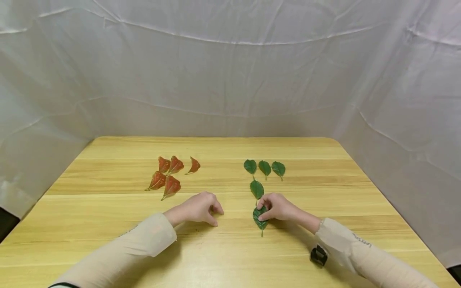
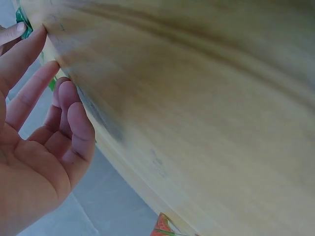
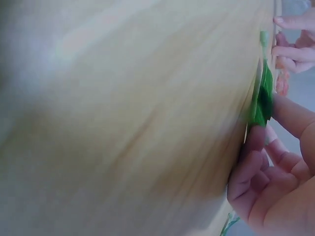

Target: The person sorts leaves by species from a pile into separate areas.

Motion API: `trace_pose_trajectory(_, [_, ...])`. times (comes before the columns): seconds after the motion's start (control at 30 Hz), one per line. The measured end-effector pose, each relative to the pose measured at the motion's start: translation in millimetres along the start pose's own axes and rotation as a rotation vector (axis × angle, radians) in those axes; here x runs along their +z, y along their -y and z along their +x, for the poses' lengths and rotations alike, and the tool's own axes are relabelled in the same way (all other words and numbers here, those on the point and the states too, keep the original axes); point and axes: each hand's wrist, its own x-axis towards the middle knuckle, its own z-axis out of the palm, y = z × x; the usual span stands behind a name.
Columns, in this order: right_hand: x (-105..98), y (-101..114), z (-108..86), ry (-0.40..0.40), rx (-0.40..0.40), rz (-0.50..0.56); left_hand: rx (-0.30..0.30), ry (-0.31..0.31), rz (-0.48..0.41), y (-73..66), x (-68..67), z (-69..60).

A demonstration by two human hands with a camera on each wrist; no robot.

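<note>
My right hand is low over the table, its thumb and forefinger pinching a green leaf with a serrated edge. That leaf's stem points toward the table's near edge in the head view. Just beyond it lies another green leaf, and behind that three more form a row, the middle one between its two neighbours. My left hand hovers near the middle of the table with loosely bent fingers and nothing in them. Closest to it is a red leaf on its far left side.
Several red leaves lie grouped at the back left, with a single curled red leaf a little to their right. The wooden table is bounded by pale hanging sheeting behind and at both sides. A small black object shows by the right sleeve.
</note>
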Motion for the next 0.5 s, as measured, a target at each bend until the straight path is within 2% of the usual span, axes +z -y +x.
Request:
trace_pose_trajectory(0.23, [-8.9,-0.4,0.2,0.013,0.075,0.178,-0.017,0.012,-0.003,-1.9,-2.1,1.2])
trace_pose_trajectory(0.5, [-22.3,1.5,1.2,-0.043,0.13,0.294,-0.043,0.023,-0.006,-3.1,-2.1,2.2])
